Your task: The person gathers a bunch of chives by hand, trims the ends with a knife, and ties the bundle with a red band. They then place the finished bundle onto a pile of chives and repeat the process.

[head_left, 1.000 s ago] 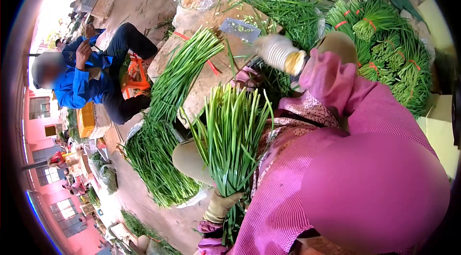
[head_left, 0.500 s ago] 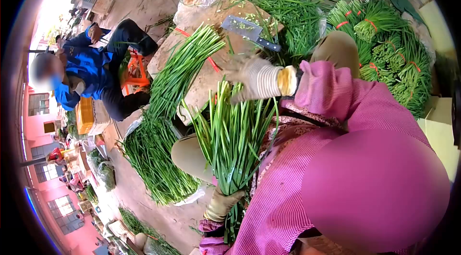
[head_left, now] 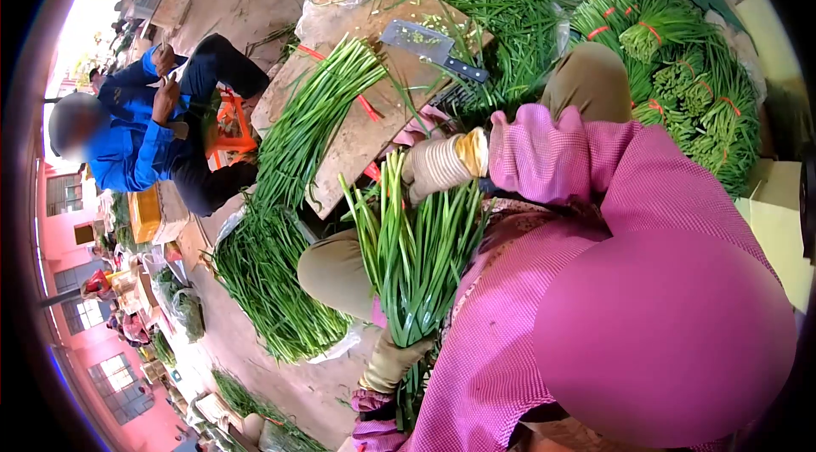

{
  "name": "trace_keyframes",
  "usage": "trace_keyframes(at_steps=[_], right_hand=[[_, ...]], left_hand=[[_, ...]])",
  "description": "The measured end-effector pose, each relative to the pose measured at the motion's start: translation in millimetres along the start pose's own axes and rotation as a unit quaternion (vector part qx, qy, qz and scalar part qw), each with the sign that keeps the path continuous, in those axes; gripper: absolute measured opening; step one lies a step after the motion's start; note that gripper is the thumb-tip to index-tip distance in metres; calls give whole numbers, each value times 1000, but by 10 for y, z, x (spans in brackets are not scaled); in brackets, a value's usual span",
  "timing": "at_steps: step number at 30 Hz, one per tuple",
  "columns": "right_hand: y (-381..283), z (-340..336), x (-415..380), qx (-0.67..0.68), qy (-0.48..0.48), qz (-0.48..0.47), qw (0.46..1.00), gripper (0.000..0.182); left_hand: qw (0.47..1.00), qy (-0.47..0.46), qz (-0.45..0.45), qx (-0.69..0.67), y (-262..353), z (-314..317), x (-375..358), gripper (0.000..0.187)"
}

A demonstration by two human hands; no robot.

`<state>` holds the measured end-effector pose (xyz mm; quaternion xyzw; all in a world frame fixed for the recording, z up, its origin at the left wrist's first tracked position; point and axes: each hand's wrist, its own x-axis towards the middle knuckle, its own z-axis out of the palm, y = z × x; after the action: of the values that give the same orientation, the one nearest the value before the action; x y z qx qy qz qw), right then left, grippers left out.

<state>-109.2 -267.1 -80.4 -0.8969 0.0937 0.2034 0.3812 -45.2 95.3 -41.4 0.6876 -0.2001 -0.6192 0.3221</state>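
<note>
A bunch of green chives (head_left: 416,265) stands upright in front of my body, its paler stem ends at the top. My left hand (head_left: 395,363), in a tan glove, is wrapped round the bunch low down on the leafy part. My right hand (head_left: 435,170), in a striped, dirty glove, is closed beside the stem ends; its fingertips are partly hidden, and what they hold I cannot make out. A bit of red strip (head_left: 372,171) shows close to it. Beyond, more chives (head_left: 327,112) lie over a wooden board (head_left: 340,159), with another red strip (head_left: 367,108) beside them.
A cleaver (head_left: 433,48) lies on the board's far part among cut bits. Loose chives (head_left: 280,282) are heaped at the left, more (head_left: 518,35) behind the board. Tied bundles (head_left: 680,78) are stacked at the right. A person in blue (head_left: 136,137) sits across from me.
My right hand has come down from above the board's edge to the stem ends, its fingers curling in. My left hand keeps its hold on the chives. The person in blue has moved their arms.
</note>
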Motion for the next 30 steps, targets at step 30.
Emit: trace_keyframes(at_steps=[30], right_hand=[[709,109,258,245,-9,-38,969,55]], left_hand=[[986,-64,33,-153,-671,-422,-129,67]])
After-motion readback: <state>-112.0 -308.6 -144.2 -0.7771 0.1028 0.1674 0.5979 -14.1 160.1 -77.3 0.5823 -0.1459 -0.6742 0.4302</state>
